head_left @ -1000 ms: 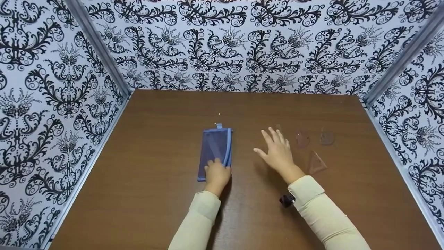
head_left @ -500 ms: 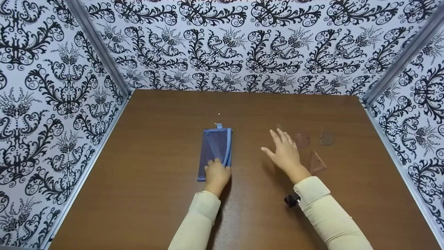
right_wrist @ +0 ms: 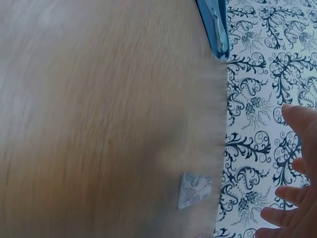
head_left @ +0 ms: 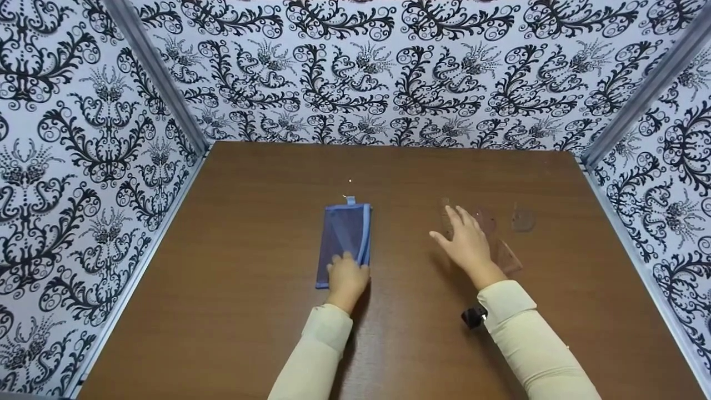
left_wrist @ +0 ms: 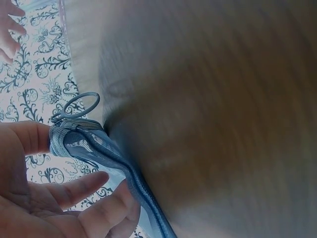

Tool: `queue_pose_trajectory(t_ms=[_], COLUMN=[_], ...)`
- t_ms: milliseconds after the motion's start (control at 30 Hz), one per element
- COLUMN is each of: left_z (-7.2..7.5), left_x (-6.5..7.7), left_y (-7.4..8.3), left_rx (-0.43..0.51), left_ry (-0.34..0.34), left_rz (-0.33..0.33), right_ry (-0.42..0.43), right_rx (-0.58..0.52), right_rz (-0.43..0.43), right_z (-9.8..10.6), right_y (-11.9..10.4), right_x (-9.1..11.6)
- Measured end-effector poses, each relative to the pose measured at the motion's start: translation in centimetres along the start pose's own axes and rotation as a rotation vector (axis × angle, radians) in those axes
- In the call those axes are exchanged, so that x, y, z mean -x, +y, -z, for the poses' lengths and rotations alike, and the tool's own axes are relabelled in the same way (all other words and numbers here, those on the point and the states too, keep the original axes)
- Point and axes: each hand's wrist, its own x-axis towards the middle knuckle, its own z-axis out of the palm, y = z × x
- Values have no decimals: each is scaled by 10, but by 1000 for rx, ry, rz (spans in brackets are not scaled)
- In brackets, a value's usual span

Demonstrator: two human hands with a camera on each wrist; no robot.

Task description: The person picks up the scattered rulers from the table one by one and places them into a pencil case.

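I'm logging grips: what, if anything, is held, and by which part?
The left hand holds the blue pouch by its near right corner, beside the ring pull; the right hand holds nothing.

patterned walls around brown table

Pouch L on tbl, triangle R; wall behind

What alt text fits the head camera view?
A person's left hand holds the near end of a blue mesh pouch on a brown table; the right hand, thumb apart, is near small translucent pieces, one a triangle. Patterned walls stand behind and beside.
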Motion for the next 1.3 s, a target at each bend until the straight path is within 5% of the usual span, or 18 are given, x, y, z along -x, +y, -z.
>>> queue_pose_trajectory(t_ms=[500,1300], left_z=[0,1], left_x=[-1,1], left_y=[0,1], left_rx=[-34,-5], left_ry=[-15,11], left_rz=[-45,-13], right_ry=[-36,-97], right_rx=[-66,-166], right_rz=[-60,-132], right_z=[0,-5], right_y=[14,31], right_x=[-1,-11])
